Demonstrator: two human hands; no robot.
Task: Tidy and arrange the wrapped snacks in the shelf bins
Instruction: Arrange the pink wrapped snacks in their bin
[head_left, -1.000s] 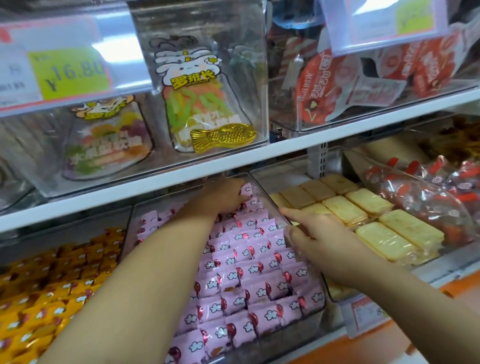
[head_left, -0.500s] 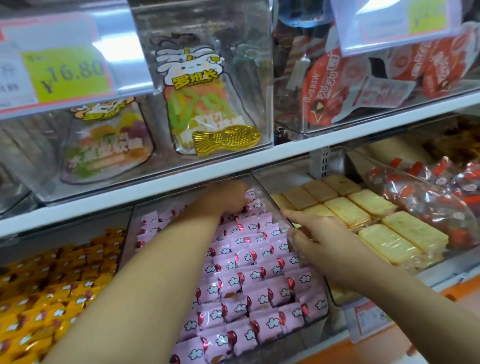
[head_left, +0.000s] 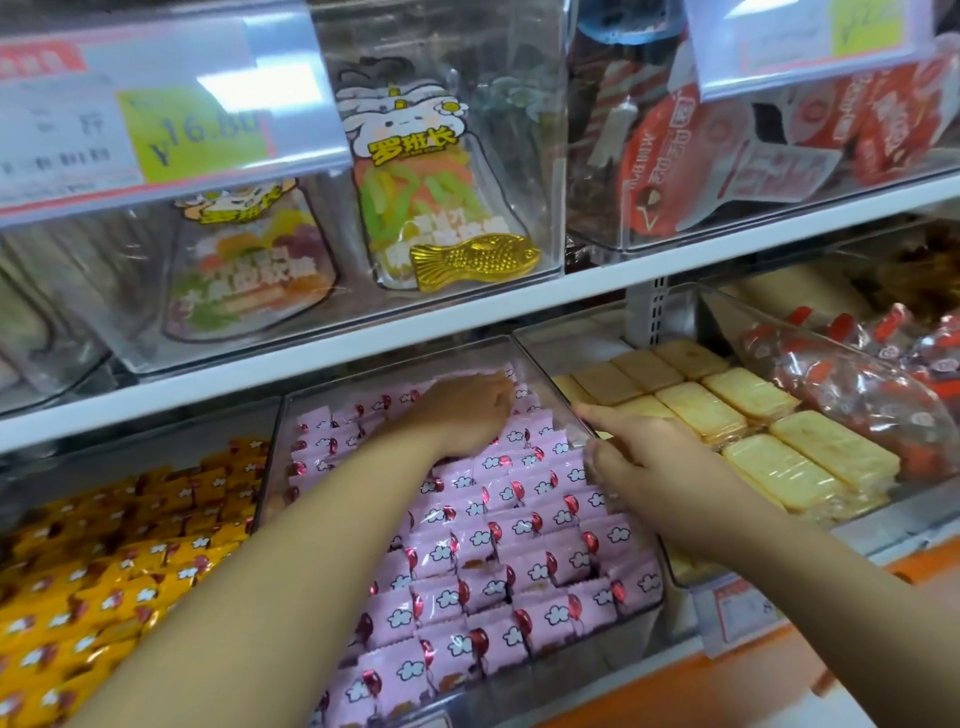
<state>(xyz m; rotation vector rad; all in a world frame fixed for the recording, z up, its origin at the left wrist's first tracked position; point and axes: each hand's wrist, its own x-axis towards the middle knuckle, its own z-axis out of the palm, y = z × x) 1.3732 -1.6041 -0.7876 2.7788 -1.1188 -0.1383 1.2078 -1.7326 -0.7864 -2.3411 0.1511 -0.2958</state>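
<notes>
Atop the pink snacks (head_left: 519, 525) the left hand (head_left: 457, 415) presses, fingers together; the right hand (head_left: 649, 462) pinches the bin wall (head_left: 543, 376).

Bright, flat overhead store light, shadows soft. Ceiling-lamp glare on price label cover (head_left: 223, 88) and clear upper bins (head_left: 493, 104). Motion blur throughout: label print smeared, left hand (head_left: 457, 415) soft-edged. Wide-angle bend on white shelf edge (head_left: 467, 317); corners mushy, worst lower left.
</notes>
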